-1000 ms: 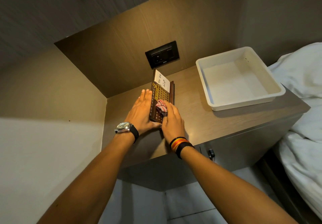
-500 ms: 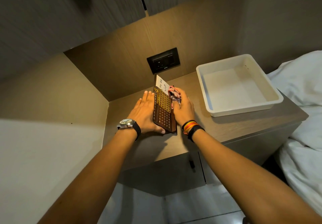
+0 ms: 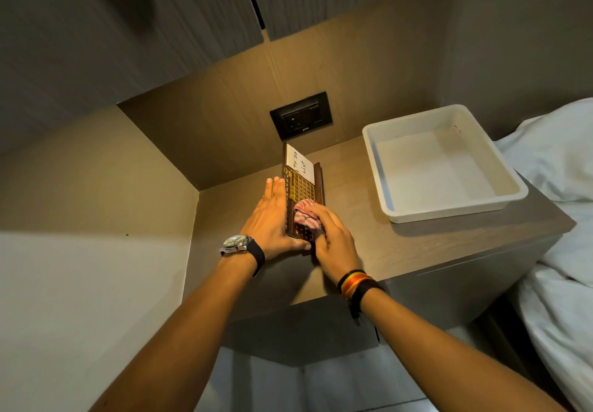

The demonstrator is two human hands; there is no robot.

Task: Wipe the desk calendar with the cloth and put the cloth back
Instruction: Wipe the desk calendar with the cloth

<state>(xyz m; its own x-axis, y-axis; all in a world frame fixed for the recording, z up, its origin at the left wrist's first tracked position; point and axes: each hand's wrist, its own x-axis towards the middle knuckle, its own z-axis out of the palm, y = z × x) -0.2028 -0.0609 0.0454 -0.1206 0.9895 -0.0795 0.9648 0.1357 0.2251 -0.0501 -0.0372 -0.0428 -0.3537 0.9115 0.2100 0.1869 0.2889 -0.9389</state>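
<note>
A dark brown desk calendar (image 3: 301,187) with a gold grid and a white "To Do List" note stands on the bedside table (image 3: 401,245). My left hand (image 3: 272,219) lies flat against its left side, thumb hooked under the near end, steadying it. My right hand (image 3: 333,241) presses a bunched red-and-white striped cloth (image 3: 306,216) onto the lower half of the calendar's face. The calendar's near end is partly hidden by both hands.
A white plastic tray (image 3: 382,184) sits on the table to the right of the calendar. A black wall socket (image 3: 301,116) is on the back panel. Overhead cabinets hang above. A bed with white linen (image 3: 558,251) borders the table's right side.
My right hand with the cloth slid from the calendar's far right edge back down its face toward me. The left hand stayed against the left side.
</note>
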